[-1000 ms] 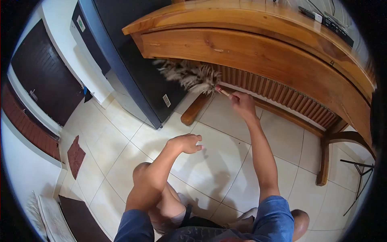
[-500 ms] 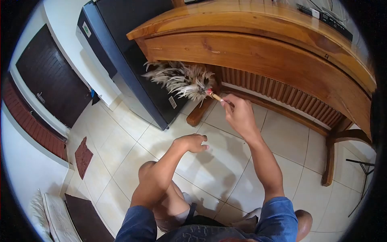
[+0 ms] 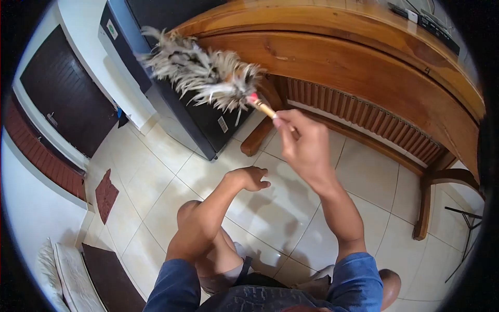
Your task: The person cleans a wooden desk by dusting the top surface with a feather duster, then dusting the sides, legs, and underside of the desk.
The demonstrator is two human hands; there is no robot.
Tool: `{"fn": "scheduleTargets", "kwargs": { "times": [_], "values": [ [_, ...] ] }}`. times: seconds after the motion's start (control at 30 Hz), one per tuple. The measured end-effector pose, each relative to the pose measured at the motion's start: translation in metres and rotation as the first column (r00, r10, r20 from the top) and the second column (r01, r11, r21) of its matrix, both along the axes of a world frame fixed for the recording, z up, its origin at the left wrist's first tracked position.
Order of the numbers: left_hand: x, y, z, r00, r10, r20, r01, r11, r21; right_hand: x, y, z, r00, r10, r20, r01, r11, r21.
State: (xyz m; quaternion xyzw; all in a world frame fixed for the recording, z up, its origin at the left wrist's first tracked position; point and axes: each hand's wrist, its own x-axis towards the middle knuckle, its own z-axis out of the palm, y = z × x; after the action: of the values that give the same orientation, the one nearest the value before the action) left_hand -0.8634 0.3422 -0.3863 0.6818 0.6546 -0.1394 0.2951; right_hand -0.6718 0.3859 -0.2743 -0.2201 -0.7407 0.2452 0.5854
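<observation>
My right hand (image 3: 306, 148) is wrapped round the light handle of a feather duster (image 3: 208, 73). Its grey and white feathers point up and left, in front of the left end of a wooden table (image 3: 322, 57) and the dark fridge (image 3: 208, 122). A red band shows where feathers meet handle. My left hand (image 3: 250, 179) hangs over the tiled floor with nothing in it, its fingers apart and slightly curled.
A dark door (image 3: 67, 88) stands at the left, with a dark red cloth (image 3: 106, 196) on the floor near it. Black devices (image 3: 426, 26) lie on the tabletop. A thin black stand (image 3: 468, 229) is at the right, cushions (image 3: 73, 275) at lower left.
The duster has risen from beneath the table's edge to in front of its left end, moving up and left with my right hand. My left hand has hardly moved.
</observation>
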Motion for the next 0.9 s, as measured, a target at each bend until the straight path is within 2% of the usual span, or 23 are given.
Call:
{"fn": "scheduleTargets", "kwargs": {
  "times": [0.1, 0.17, 0.3, 0.4, 0.5, 0.6, 0.67, 0.8, 0.9],
  "values": [
    [0.010, -0.004, 0.013, 0.998, 0.067, 0.004, -0.067, 0.998, -0.014, -0.008, 0.012, -0.018, 0.977, -0.071, 0.201, 0.070, 0.997, 0.011],
    [0.007, -0.004, 0.011, 0.999, 0.047, 0.014, -0.047, 0.999, 0.008, -0.014, 0.029, -0.034, 0.931, -0.147, 0.336, 0.160, 0.987, -0.014],
    [-0.005, -0.003, -0.003, 0.999, 0.002, 0.053, -0.004, 0.999, 0.034, -0.007, 0.046, -0.043, 0.974, -0.103, 0.199, 0.116, 0.992, -0.052],
    [-0.013, -0.004, -0.013, 0.998, -0.023, 0.057, 0.016, 0.993, 0.120, -0.006, 0.054, -0.044, 0.978, -0.053, 0.201, 0.057, 0.998, -0.012],
    [-0.011, -0.003, -0.009, 0.998, -0.019, 0.052, 0.013, 0.994, 0.106, -0.010, 0.079, -0.054, 0.935, -0.087, 0.345, 0.174, 0.958, -0.230],
    [-0.008, -0.003, -0.005, 0.997, -0.023, 0.071, 0.016, 0.995, 0.095, -0.019, 0.118, -0.085, 0.873, -0.233, 0.428, 0.313, 0.941, -0.126],
    [-0.007, -0.004, -0.003, 0.998, 0.008, 0.061, -0.011, 0.998, 0.061, -0.022, 0.118, -0.095, 0.933, -0.156, 0.323, 0.219, 0.961, -0.168],
    [-0.012, -0.004, -0.004, 0.998, 0.039, 0.039, -0.040, 0.998, 0.044, -0.019, 0.100, -0.081, 0.989, 0.065, 0.130, -0.024, 0.957, -0.289],
    [-0.013, -0.004, 0.000, 0.997, 0.066, 0.031, -0.067, 0.997, 0.029, -0.022, 0.117, -0.091, 0.990, -0.001, 0.139, 0.054, 0.924, -0.379]
  ]
}}
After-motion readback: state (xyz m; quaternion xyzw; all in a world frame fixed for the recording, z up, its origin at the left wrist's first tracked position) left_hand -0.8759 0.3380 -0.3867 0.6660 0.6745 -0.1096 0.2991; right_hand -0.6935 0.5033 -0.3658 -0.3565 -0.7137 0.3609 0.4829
